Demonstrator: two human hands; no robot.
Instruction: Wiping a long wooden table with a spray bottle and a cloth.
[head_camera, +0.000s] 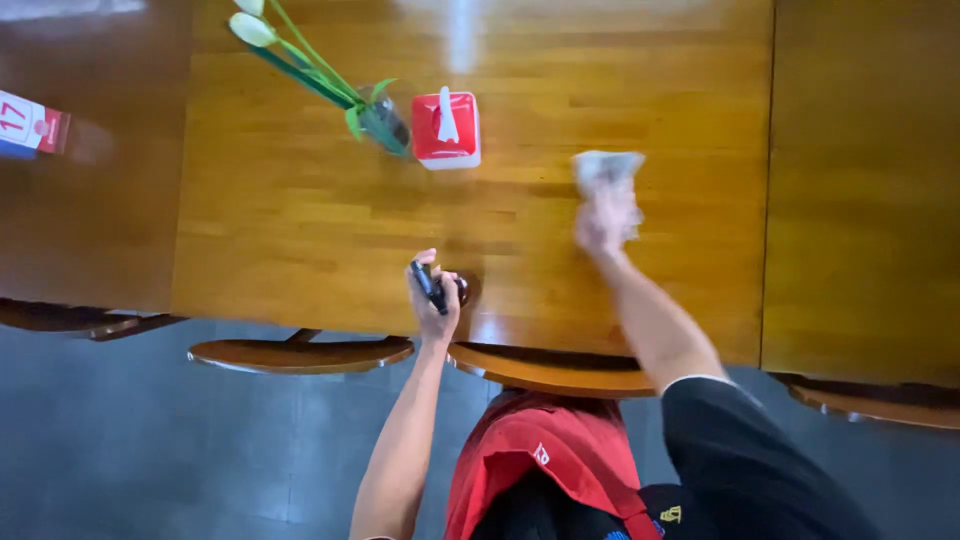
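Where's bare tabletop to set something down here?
Free: the light wooden tabletop between the glass vase of white tulips and the left hand, and the strip right of the right hand with its crumpled cloth. Crowded: the vase and the red tissue box stand side by side.

Glossy honey-brown wooden table (300, 220), plank-striped. Square red tissue box (446, 130) with white tissue; pale grey crumpled cloth (607, 170). Black spray trigger (430, 285); white tulip buds (252, 28) on green stems.
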